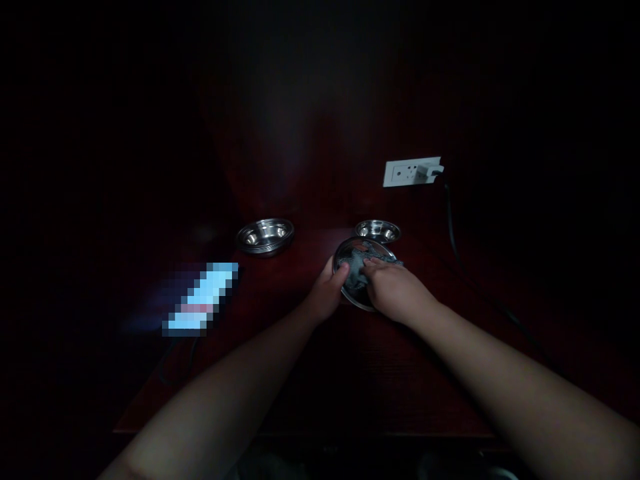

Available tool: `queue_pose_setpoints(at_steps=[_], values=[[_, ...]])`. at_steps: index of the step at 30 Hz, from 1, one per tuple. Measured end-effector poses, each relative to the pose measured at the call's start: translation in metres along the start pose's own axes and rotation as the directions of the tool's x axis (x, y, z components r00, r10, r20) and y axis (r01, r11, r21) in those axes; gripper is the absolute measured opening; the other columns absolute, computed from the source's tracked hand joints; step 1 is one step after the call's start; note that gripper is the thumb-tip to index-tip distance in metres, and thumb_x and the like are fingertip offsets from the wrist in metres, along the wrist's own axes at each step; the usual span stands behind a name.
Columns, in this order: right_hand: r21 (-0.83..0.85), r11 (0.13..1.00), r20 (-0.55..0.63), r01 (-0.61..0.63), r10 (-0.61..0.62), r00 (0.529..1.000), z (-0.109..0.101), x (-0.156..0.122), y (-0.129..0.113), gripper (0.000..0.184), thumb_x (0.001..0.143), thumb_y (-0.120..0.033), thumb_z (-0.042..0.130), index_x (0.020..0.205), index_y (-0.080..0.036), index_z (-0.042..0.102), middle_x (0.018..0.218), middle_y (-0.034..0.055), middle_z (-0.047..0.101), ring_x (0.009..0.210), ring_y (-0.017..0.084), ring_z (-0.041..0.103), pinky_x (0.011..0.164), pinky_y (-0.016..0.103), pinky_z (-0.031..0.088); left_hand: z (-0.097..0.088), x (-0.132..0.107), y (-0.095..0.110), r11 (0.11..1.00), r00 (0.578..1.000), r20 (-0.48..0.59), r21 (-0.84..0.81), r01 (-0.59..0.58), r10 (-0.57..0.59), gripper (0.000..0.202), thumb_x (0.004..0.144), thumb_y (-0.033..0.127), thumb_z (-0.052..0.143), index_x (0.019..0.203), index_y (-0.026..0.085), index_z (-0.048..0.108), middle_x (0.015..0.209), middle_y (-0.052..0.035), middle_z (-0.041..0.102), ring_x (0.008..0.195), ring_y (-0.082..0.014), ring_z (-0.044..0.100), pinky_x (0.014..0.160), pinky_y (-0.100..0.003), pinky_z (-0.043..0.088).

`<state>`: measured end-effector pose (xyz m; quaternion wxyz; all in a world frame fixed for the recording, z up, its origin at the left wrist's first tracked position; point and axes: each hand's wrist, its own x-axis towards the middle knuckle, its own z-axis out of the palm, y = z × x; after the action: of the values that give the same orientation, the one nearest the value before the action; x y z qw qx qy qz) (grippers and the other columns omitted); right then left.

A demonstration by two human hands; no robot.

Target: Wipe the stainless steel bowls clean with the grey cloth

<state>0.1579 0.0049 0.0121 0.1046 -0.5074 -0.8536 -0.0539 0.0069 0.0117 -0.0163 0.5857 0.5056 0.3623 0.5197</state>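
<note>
In dim light, my left hand [327,288] grips the left rim of a small steel bowl [349,251], tilted up toward me above a dark red wooden table [360,373]. My right hand [395,287] presses a grey cloth [356,275] into the bowl's inside, fingers closed on the cloth. Two more steel bowls rest on the table behind: a stack of bowls [265,237] to the left and a single bowl [379,231] just beyond the held one.
A lit phone screen [203,298] lies on the table's left part with a cable leading off it. A white wall socket [413,171] holds a plug, and its black cord [453,227] runs down the right side. The table's near edge [300,432] is close to me.
</note>
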Motion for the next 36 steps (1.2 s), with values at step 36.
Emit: queue_pose_setpoints(at_steps=[36], values=[[0.571,0.799,0.050,0.189,-0.264,0.963,-0.005,-0.005,0.005,0.029,0.081,-0.011,0.046,0.104,-0.016,0.063,0.101,0.0078,0.069,0.088,0.018,0.062,0.085,0.034,0.047,-0.007,0.003,-0.002,0.998,0.996,-0.086,0.060,0.031,-0.026,0.048,0.089,0.051,0.045,0.126,0.020,0.050,0.126,-0.0093,0.060,0.117,-0.0239,0.056,0.098,-0.034,0.044]])
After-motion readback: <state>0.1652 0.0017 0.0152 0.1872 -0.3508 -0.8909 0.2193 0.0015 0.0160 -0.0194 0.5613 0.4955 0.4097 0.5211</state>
